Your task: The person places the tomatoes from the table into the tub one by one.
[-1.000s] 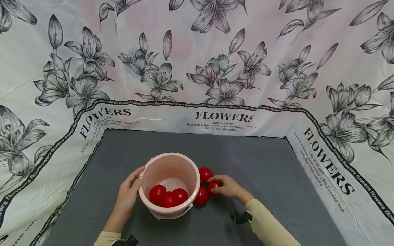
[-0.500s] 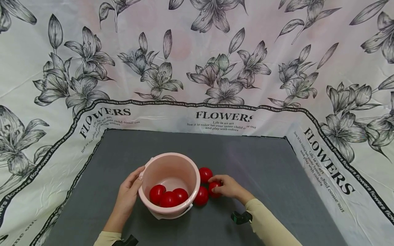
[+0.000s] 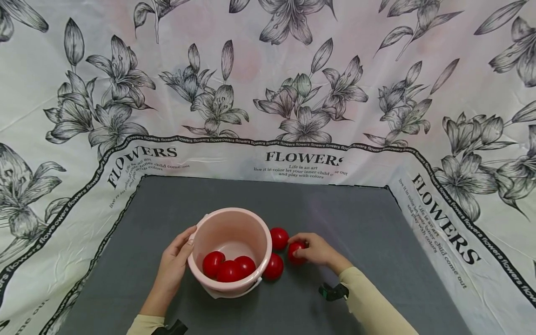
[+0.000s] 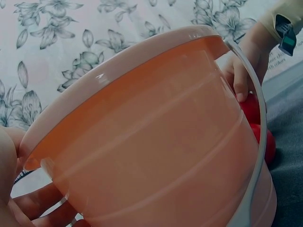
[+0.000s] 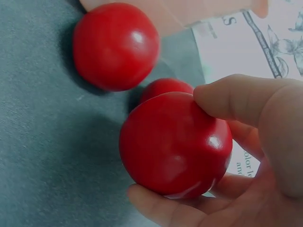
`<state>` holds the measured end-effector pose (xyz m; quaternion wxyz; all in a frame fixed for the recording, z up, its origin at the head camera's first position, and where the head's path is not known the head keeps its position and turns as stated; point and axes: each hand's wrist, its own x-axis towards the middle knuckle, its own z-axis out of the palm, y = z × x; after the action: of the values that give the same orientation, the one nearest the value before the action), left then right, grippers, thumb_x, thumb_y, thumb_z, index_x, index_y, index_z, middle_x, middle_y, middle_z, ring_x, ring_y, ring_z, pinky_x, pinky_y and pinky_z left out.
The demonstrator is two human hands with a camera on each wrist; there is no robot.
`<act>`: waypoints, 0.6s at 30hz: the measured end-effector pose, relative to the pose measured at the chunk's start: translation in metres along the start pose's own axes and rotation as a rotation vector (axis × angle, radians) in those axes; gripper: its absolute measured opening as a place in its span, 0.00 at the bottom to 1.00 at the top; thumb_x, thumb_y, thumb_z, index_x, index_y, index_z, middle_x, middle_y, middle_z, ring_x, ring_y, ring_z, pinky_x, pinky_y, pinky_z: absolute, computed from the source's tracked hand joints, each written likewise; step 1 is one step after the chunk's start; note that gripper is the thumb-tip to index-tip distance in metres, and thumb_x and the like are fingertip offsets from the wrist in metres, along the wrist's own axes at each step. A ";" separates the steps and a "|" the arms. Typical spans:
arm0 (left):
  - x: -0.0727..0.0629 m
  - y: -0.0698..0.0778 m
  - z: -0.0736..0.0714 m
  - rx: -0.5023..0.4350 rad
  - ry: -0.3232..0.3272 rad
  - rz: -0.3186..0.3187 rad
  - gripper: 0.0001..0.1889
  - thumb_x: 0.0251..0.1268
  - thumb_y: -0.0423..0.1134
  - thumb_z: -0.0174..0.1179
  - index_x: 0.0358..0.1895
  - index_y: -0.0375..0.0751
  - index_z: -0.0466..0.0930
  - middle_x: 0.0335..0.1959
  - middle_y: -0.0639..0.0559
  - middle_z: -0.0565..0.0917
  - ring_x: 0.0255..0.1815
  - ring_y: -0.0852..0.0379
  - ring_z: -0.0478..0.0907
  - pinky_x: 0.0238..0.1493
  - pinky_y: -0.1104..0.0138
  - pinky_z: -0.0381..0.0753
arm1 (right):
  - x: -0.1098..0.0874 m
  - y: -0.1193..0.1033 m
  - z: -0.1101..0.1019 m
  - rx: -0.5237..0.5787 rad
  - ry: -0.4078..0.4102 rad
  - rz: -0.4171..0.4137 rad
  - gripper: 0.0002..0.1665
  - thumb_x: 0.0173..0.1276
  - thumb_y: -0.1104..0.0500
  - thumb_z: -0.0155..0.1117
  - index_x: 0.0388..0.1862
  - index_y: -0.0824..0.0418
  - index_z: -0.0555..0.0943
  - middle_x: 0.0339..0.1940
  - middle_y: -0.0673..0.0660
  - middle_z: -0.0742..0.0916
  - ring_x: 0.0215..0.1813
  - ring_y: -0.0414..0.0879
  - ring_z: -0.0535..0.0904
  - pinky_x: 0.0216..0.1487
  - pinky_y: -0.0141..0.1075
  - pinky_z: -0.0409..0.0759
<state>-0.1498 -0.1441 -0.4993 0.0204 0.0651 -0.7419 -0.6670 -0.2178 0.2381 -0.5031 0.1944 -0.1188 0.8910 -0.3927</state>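
My left hand (image 3: pixel 172 263) holds a pale pink bucket (image 3: pixel 232 291) by its left side, thumb at the rim and fingers against the outer wall. The bucket tilts so its mouth faces the head camera; 3 red tomatoes (image 3: pixel 229 271) lie inside. To the right of it, my right hand (image 3: pixel 320 251) grips another smooth red tomato (image 5: pixel 170 146) between thumb and fingers. In the right wrist view the palm hides part of that tomato's far side. Two more tomatoes rest on the table beside the bucket, a nearer tomato (image 3: pixel 273 267) and a farther tomato (image 3: pixel 279 238).
A dark grey table (image 3: pixel 356 214) lies under everything. Behind and at both sides hangs a white cloth (image 3: pixel 234 163) printed with lilies and lettering. The bucket's white handle (image 4: pixel 258 142) hangs down along its outer wall.
My right hand has moved slightly right with its tomato, away from the other two. The left hand and bucket have stayed in place.
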 end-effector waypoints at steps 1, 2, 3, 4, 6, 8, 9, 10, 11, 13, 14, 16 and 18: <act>0.000 0.000 0.000 -0.001 0.000 0.000 0.23 0.82 0.45 0.49 0.75 0.47 0.69 0.63 0.67 0.74 0.56 0.78 0.74 0.52 0.81 0.79 | 0.000 -0.001 -0.001 -0.004 0.004 -0.002 0.23 0.61 0.62 0.69 0.57 0.58 0.84 0.52 0.60 0.84 0.49 0.51 0.77 0.43 0.42 0.87; 0.000 0.000 0.000 0.000 0.000 0.002 0.23 0.82 0.45 0.49 0.75 0.47 0.69 0.63 0.67 0.74 0.56 0.78 0.74 0.52 0.81 0.79 | -0.001 -0.002 -0.003 -0.005 0.007 0.000 0.23 0.61 0.62 0.69 0.57 0.58 0.84 0.51 0.60 0.84 0.49 0.51 0.77 0.44 0.42 0.87; 0.000 0.000 0.000 0.000 0.000 0.003 0.23 0.82 0.45 0.49 0.75 0.47 0.69 0.63 0.66 0.74 0.56 0.78 0.74 0.52 0.81 0.79 | -0.001 -0.003 -0.004 -0.006 0.009 -0.001 0.22 0.61 0.62 0.69 0.57 0.58 0.84 0.51 0.60 0.84 0.49 0.51 0.77 0.44 0.42 0.87; 0.000 0.000 0.000 0.001 0.000 0.003 0.23 0.82 0.45 0.49 0.75 0.47 0.69 0.64 0.65 0.74 0.56 0.78 0.74 0.52 0.81 0.79 | -0.001 -0.003 -0.006 -0.007 0.010 -0.001 0.22 0.62 0.62 0.68 0.57 0.58 0.84 0.51 0.60 0.84 0.48 0.51 0.77 0.44 0.42 0.87; 0.000 0.000 0.000 0.002 0.001 0.002 0.23 0.82 0.46 0.49 0.75 0.47 0.69 0.66 0.60 0.74 0.56 0.79 0.74 0.53 0.81 0.79 | -0.001 -0.005 -0.010 -0.009 0.017 -0.004 0.23 0.62 0.62 0.68 0.58 0.60 0.83 0.51 0.60 0.84 0.48 0.52 0.78 0.44 0.43 0.87; 0.000 0.000 0.001 0.004 0.000 0.002 0.23 0.82 0.45 0.49 0.75 0.47 0.69 0.69 0.55 0.74 0.56 0.79 0.73 0.53 0.81 0.78 | -0.001 -0.006 -0.014 -0.019 0.029 -0.001 0.23 0.63 0.62 0.67 0.58 0.61 0.83 0.51 0.60 0.85 0.49 0.52 0.78 0.45 0.43 0.87; 0.000 0.000 0.001 0.004 0.000 0.001 0.23 0.82 0.45 0.49 0.75 0.47 0.69 0.70 0.54 0.73 0.56 0.79 0.73 0.53 0.81 0.78 | -0.001 -0.006 -0.016 -0.026 0.035 -0.004 0.23 0.63 0.63 0.67 0.58 0.61 0.83 0.51 0.60 0.85 0.49 0.51 0.78 0.45 0.44 0.87; 0.000 0.000 0.001 0.003 0.000 0.000 0.23 0.82 0.45 0.49 0.75 0.47 0.69 0.70 0.53 0.73 0.56 0.79 0.73 0.53 0.81 0.78 | -0.001 -0.006 -0.018 -0.035 0.041 -0.005 0.22 0.64 0.62 0.66 0.58 0.61 0.83 0.51 0.59 0.85 0.49 0.51 0.78 0.45 0.43 0.86; 0.000 0.000 0.001 0.003 0.001 -0.001 0.23 0.82 0.45 0.49 0.75 0.47 0.69 0.70 0.54 0.73 0.56 0.79 0.73 0.53 0.81 0.78 | -0.001 -0.007 -0.020 -0.042 0.049 -0.007 0.22 0.64 0.63 0.66 0.58 0.60 0.83 0.51 0.59 0.85 0.49 0.51 0.78 0.45 0.43 0.86; 0.000 0.000 0.000 0.004 0.002 -0.001 0.23 0.82 0.46 0.49 0.75 0.47 0.69 0.68 0.58 0.74 0.56 0.79 0.73 0.53 0.81 0.78 | -0.002 -0.009 -0.025 -0.048 0.059 -0.012 0.22 0.64 0.63 0.66 0.58 0.60 0.83 0.51 0.60 0.85 0.49 0.51 0.79 0.45 0.43 0.86; 0.000 0.000 0.000 0.003 0.002 0.000 0.23 0.82 0.46 0.49 0.75 0.48 0.69 0.66 0.62 0.75 0.56 0.79 0.74 0.53 0.81 0.78 | -0.002 -0.011 -0.028 -0.052 0.063 -0.016 0.21 0.65 0.63 0.66 0.58 0.60 0.83 0.52 0.61 0.85 0.49 0.51 0.79 0.45 0.43 0.86; 0.000 0.000 0.000 0.003 0.003 0.006 0.23 0.82 0.46 0.50 0.74 0.47 0.69 0.62 0.68 0.75 0.56 0.78 0.74 0.53 0.81 0.78 | -0.004 -0.017 -0.035 -0.054 0.068 -0.030 0.20 0.65 0.63 0.65 0.58 0.60 0.83 0.52 0.62 0.85 0.49 0.52 0.79 0.44 0.43 0.86; 0.001 0.000 0.000 0.002 0.001 0.014 0.23 0.82 0.45 0.50 0.74 0.47 0.70 0.59 0.73 0.75 0.56 0.78 0.74 0.53 0.81 0.78 | -0.006 -0.024 -0.043 -0.061 0.074 -0.038 0.20 0.66 0.63 0.65 0.58 0.60 0.83 0.53 0.63 0.85 0.49 0.53 0.79 0.44 0.42 0.86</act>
<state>-0.1504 -0.1441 -0.4995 0.0255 0.0604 -0.7431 -0.6659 -0.2298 0.2527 -0.4576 0.1502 -0.1271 0.9066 -0.3732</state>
